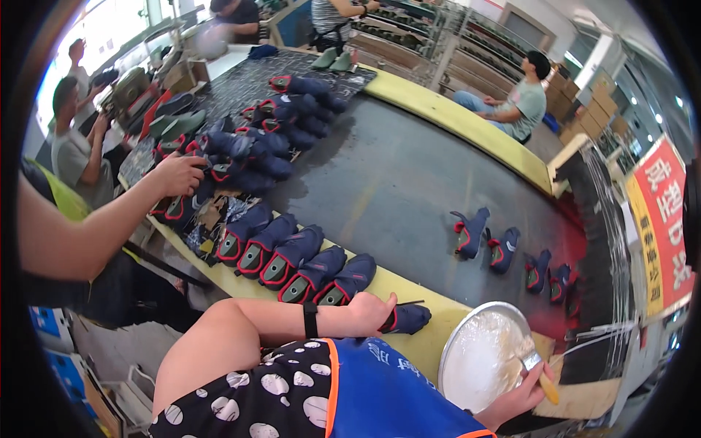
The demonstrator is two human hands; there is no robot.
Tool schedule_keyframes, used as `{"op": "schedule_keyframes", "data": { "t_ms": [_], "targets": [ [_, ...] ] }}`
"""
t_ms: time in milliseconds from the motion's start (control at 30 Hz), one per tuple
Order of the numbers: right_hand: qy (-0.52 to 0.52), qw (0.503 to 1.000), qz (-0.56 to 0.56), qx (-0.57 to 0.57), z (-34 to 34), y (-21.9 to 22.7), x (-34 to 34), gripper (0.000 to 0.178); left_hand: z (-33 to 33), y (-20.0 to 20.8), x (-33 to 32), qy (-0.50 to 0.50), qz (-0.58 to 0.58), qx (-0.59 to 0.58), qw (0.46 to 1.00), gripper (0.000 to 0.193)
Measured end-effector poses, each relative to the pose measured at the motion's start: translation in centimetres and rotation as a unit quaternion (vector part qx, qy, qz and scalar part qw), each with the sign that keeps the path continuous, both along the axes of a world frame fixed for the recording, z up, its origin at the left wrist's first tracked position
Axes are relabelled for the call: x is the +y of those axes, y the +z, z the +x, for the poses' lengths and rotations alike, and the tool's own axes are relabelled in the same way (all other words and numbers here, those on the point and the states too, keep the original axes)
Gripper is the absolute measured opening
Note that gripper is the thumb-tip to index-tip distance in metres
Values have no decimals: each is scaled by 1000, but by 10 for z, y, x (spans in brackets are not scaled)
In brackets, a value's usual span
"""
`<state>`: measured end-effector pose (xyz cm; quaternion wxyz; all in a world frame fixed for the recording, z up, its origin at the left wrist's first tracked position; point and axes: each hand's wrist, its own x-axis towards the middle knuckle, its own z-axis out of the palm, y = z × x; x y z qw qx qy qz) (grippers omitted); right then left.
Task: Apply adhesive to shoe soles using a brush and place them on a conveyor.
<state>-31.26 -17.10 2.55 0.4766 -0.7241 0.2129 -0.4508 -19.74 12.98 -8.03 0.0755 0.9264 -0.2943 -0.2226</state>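
My left hand (371, 315) is closed on a navy shoe upper (409, 319) held over the yellow ledge, its toe pointing right. A thin dark strip sticks out beside my thumb. My right hand (517, 400) grips a flat brush (549, 390) by its yellow handle. The brush's bristle end is inside a round metal bowl (454, 343) coated with a whitish, glossy, sticky-looking substance. Left of my left hand, several navy shoe uppers with red-trimmed openings (296, 252) stand in a row along the ledge, green lasts showing inside them.
Beyond the yellow ledge (431, 296) runs a dark conveyor belt (365, 168), with several shoes (471, 233) toward its right end, near a red-lit opening. More shoes crowd a table (219, 91) at the left. A co-worker's hand (179, 175) touches those shoes. Another person (518, 109) sits across the belt.
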Motion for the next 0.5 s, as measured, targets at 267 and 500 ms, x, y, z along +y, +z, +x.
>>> {"op": "schedule_keyframes", "data": {
  "t_ms": [267, 500],
  "targets": [
    [5, 1000, -12, 12, 10, -1, 2, 20, 0, -1, 13, 82, -45, 16, 995, 70],
    [0, 1000, -5, 10, 14, -6, 0, 18, 23, -30, -1, 161, -154, 293, 930, 86]
  ]
}}
